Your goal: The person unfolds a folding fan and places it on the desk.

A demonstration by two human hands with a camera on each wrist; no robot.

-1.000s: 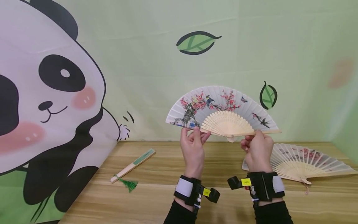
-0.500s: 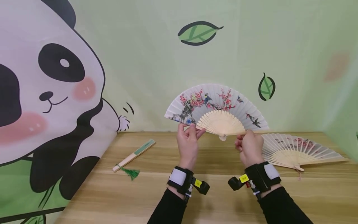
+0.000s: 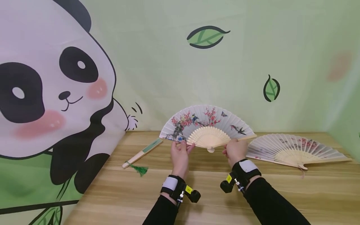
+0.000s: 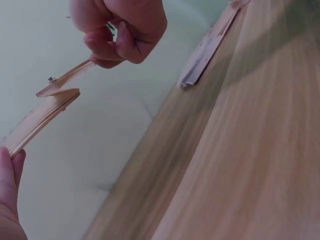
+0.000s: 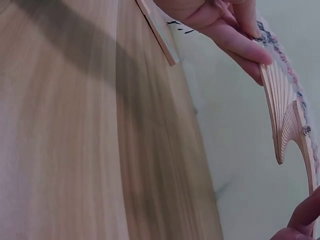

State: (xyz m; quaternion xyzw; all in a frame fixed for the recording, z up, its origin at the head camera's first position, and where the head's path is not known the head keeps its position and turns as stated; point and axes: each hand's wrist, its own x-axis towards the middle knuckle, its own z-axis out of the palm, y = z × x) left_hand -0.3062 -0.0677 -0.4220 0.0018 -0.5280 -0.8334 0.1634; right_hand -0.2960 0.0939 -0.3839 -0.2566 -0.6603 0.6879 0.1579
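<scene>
A spread folding fan (image 3: 209,136), white with red blossoms, birds and pale wooden ribs, is held up between both hands with its pivot at the bottom. My left hand (image 3: 180,157) pinches its left end stick between thumb and fingers. At the other end stick, my right hand (image 3: 236,151) grips with curled fingers. The left wrist view shows the fan's ribs (image 4: 42,117) edge-on, above the table's level. To the right lies a second spread fan (image 3: 298,150) on the table. A folded fan (image 3: 142,153) with a green cover and green tassel (image 3: 140,170) lies at the left.
The wood-grain table (image 3: 202,193) meets a pale green backdrop (image 3: 157,78) just behind the fans. A large panda (image 3: 81,90) is printed on the left side. Black straps with small cameras (image 3: 194,196) sit on both wrists.
Both hands have lowered the spread fan toward the table and shifted it left, nearer the folded fan. It stays spread in their grip. The head view has shifted slightly.
</scene>
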